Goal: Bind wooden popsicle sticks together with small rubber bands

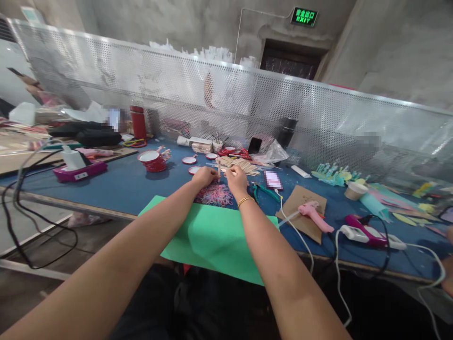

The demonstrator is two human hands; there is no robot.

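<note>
In the head view my left hand (205,177) pinches a thin wooden stick (219,170) that stands nearly upright. Close beside it, my right hand (238,182) has its fingers closed around a small pale piece, too small to name. Under both hands lies a tangle of pink, blue and white threads (215,195). A pile of flat wooden sticks (242,165) is just behind the hands. Below my forearms, a green sheet (212,238) hangs over the table's front edge.
Right of my hands lie teal-handled pliers (264,192), a phone (273,180) and a pink glue gun (314,216) on cardboard. To the left are stacked red-rimmed discs (153,163) and a purple power strip (80,172). A perforated metal screen (170,89) borders the back.
</note>
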